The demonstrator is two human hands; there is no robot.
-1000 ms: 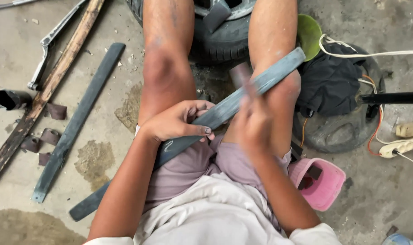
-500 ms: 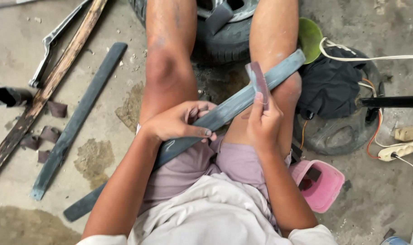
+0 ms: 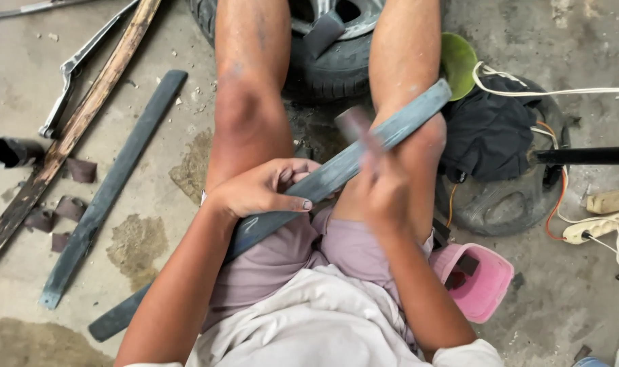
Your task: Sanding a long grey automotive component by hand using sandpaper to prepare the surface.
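Two hands work on one long grey metal strip point(image 3: 364, 153) lying slantwise across the person's lap and right knee. The left hand point(image 3: 258, 190) clenches the strip near its middle, thumb on top. The right hand point(image 3: 381, 190), blurred, grips a small dark strip of abrasive point(image 3: 353, 126) against the metal. A second grey bar point(image 3: 112, 187) lies on the concrete floor point(image 3: 24, 81) beside a tyre point(image 3: 336, 64).

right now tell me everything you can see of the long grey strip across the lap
The long grey strip is flat, narrow and dull blue-grey; its material is unclear. It runs diagonally from the floor at lower left, over the lap, to the right knee. The left hand grips its middle; the blurred right hand holds a small dark piece against it.
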